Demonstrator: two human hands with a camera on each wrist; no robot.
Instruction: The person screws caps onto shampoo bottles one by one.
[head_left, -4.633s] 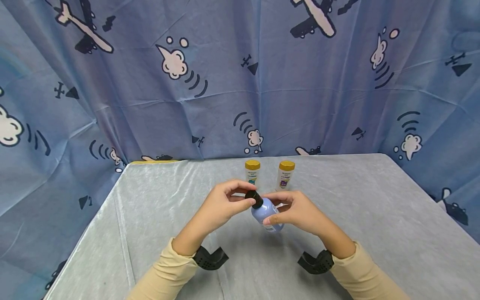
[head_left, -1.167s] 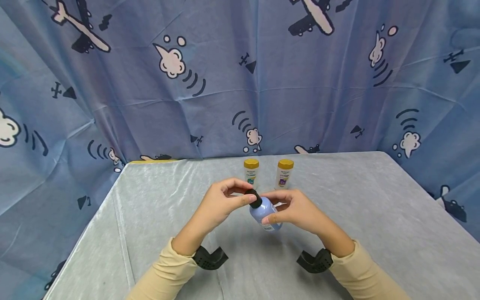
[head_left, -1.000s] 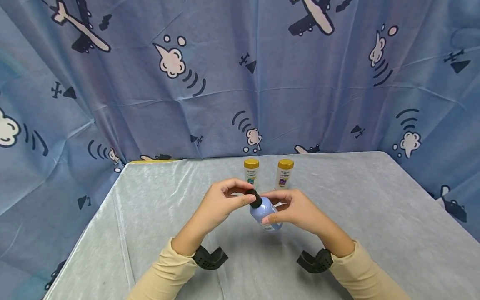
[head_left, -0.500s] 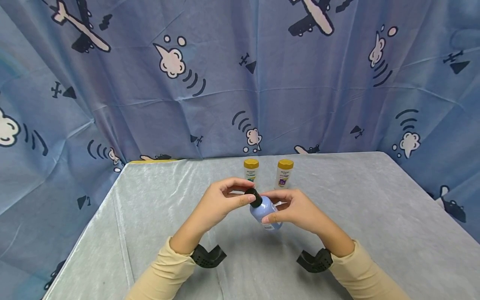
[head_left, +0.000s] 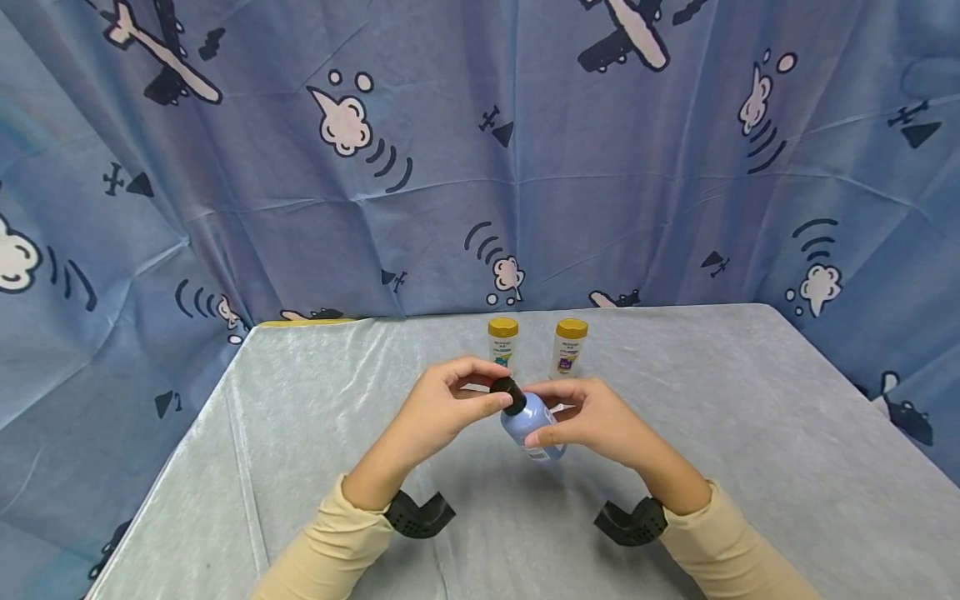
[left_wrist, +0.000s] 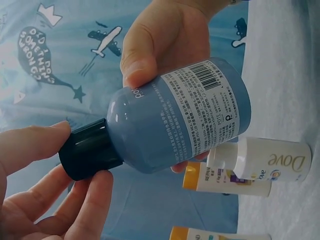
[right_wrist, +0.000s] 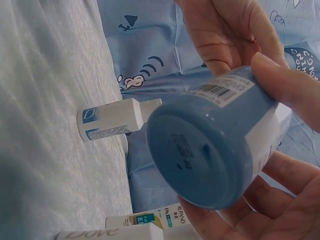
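A periwinkle-blue bottle (head_left: 534, 429) with a black cap (head_left: 508, 395) is held tilted above the table, its cap end pointing up and left. The left hand (head_left: 459, 405) pinches the cap between thumb and fingertips. The right hand (head_left: 592, 419) grips the bottle's body, thumb on the near side and fingers round the far side. In the left wrist view the cap (left_wrist: 92, 150) sits on the bottle, and a white printed label with a barcode (left_wrist: 205, 80) shows. The right wrist view looks at the bottle's round base (right_wrist: 195, 155), which carries small dark print.
Two white bottles with yellow caps, a left one (head_left: 502, 342) and a right one (head_left: 570, 346), stand behind the hands. A white Dove bottle (left_wrist: 280, 159) appears in the left wrist view; another white bottle (right_wrist: 110, 120) stands in the right. Grey cloth (head_left: 337, 400) covers the table.
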